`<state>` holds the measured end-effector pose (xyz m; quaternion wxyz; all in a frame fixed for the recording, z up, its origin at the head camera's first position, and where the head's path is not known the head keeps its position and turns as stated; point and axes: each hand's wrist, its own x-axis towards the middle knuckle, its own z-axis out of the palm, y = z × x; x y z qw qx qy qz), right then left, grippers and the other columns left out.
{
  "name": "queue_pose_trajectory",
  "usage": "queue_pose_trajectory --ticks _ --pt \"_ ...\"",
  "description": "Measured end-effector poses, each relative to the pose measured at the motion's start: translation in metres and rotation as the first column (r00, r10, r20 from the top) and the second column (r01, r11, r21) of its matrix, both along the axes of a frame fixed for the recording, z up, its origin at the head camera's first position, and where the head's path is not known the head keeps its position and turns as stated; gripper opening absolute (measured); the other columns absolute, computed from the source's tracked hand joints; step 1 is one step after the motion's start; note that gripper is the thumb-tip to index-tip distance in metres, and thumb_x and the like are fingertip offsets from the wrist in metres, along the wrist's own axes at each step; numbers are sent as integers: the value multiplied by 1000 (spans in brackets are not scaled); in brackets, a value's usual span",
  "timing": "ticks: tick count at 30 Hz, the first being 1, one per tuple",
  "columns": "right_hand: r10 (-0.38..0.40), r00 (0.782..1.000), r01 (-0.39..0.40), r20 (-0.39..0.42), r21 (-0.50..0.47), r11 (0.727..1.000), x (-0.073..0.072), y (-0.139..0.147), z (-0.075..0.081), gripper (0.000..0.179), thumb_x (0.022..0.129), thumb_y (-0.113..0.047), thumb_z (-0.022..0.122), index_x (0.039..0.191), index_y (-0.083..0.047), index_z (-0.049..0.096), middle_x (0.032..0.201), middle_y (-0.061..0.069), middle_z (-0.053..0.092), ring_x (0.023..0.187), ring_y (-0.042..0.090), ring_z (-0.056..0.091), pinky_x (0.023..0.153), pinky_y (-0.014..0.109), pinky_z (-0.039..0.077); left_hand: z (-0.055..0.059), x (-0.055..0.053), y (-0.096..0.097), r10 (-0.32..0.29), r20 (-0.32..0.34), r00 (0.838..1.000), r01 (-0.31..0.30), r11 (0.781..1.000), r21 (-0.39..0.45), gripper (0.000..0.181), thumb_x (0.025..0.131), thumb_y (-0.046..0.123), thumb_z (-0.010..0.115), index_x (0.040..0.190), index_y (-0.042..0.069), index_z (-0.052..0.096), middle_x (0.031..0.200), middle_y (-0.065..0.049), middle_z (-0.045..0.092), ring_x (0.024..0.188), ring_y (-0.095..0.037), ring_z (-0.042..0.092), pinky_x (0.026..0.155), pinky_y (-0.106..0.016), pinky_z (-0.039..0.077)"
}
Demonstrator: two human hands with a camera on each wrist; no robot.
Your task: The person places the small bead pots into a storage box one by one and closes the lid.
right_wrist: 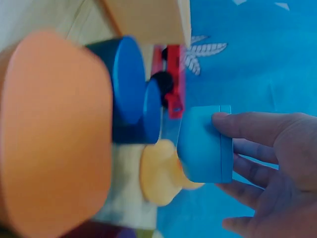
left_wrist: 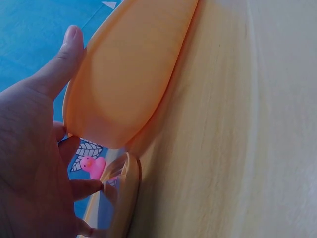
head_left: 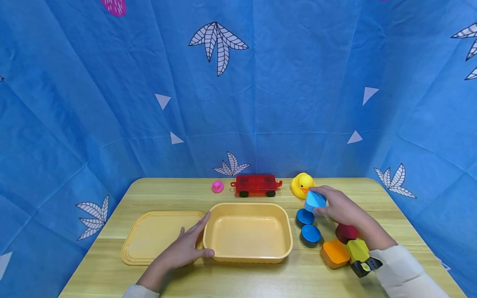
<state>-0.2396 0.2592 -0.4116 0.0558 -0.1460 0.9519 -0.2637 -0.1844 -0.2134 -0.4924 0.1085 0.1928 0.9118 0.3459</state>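
Observation:
My right hand pinches a light blue block between thumb and fingers, in front of the yellow duck. Two dark blue round blocks stand just left of and below that hand. At the left end of the cream-yellow tub, my left hand touches the rim with its fingers spread, thumb along the near corner. Its other fingers reach down past the tub wall toward the flat cream lid. Under my right forearm sit an orange block, a dark red block and a yellow-green block.
A red wheeled wagon stands behind the tub, with a small pink duck to its left. Near the right wrist is a black piece. A blue patterned cloth hangs around the back and sides of the wooden table.

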Motion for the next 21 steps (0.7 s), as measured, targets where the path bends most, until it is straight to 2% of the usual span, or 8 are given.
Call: queue_pose_trajectory --ticks 10,18,21 --pt "80 996 -80 -29 -26 996 2 -34 16 67 93 -18 78 151 -2 49 146 29 51 125 48 53 98 61 53 -1 0 0 6 0 1000 -6 1000 10 110 89 49 79 168 26 6 171 -9 17 152 -43 29 114 -78 -10" --pt "132 991 -135 -36 -75 988 1 -61 15 65 93 -18 79 150 -5 52 143 21 57 124 39 56 99 57 54 0 0 1 7 -6 1000 -7 1000 6 110 88 50 79 168 26 6 171 -10 16 150 -43 31 114 -78 -9" --pt "148 988 -150 -33 -88 985 2 -72 14 65 91 -18 80 149 -5 53 145 20 56 127 40 55 100 57 53 0 0 1 9 -5 1000 -9 1000 11 111 88 50 79 168 25 6 171 -10 17 150 -43 32 113 -79 -9"
